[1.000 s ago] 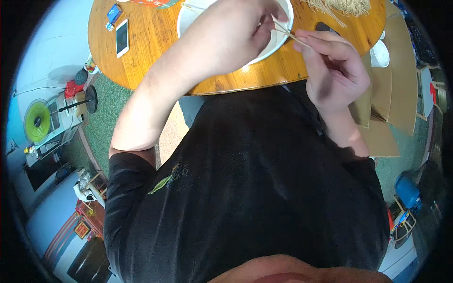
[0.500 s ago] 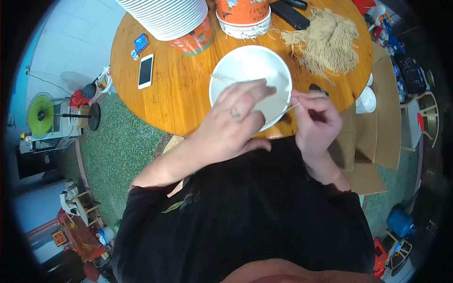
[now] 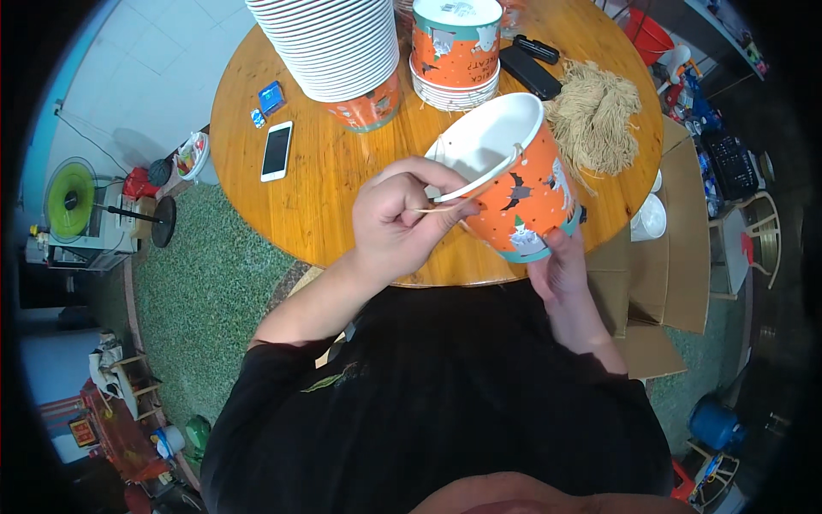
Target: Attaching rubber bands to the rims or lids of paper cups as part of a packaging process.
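Note:
An orange paper bucket (image 3: 531,184) with a white inside and bat figures is tilted above the table's near edge, its mouth toward the upper left. My left hand (image 3: 398,214) is closed at the near side of its rim, thumb and fingers pinching the rim together with a thin tan cord (image 3: 445,208). The cord also shows at the rim's right side. My right hand (image 3: 561,265) supports the bucket's green-edged bottom, thumb on its side and the other fingers partly hidden beneath.
On the round wooden table (image 3: 248,206) stand a tall stack of buckets (image 3: 330,51) and an upside-down bucket (image 3: 454,51). A bundle of tan cords (image 3: 599,120), a black case (image 3: 529,73), a phone (image 3: 276,152) and a blue packet (image 3: 271,98) lie there. Cardboard (image 3: 685,240) is at the right.
The bucket has gone from mouth-up to tilted, so its printed side shows. My left hand has moved onto the near rim, and my right hand from the rim to the bottom.

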Available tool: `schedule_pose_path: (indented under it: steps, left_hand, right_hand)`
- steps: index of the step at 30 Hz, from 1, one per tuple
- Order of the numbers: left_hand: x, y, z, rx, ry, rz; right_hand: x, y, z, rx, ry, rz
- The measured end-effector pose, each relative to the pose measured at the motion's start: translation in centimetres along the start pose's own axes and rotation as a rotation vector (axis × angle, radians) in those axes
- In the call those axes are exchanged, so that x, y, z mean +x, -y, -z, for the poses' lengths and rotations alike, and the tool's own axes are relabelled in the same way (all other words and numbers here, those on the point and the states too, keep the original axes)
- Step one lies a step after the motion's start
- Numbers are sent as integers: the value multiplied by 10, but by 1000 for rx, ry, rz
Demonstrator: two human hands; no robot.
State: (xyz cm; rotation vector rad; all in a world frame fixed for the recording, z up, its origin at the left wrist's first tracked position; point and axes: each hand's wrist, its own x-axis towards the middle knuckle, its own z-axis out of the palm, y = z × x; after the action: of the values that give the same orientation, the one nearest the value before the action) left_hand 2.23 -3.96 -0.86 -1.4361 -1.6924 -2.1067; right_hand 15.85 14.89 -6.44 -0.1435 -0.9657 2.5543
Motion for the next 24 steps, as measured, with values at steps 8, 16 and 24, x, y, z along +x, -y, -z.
schedule_pose_path:
  steps: [8,16,24]
  left_hand:
    - [-3,29,20,545,129,-70]
    - [-52,44,30,567,220,330]
    - [-94,50,44,622,138,295]
  right_hand:
    - [79,94,-42,-666,43,368]
    - [198,127,-162,-1938,224,556]
    - [284,83,-179,-2157,490,561]
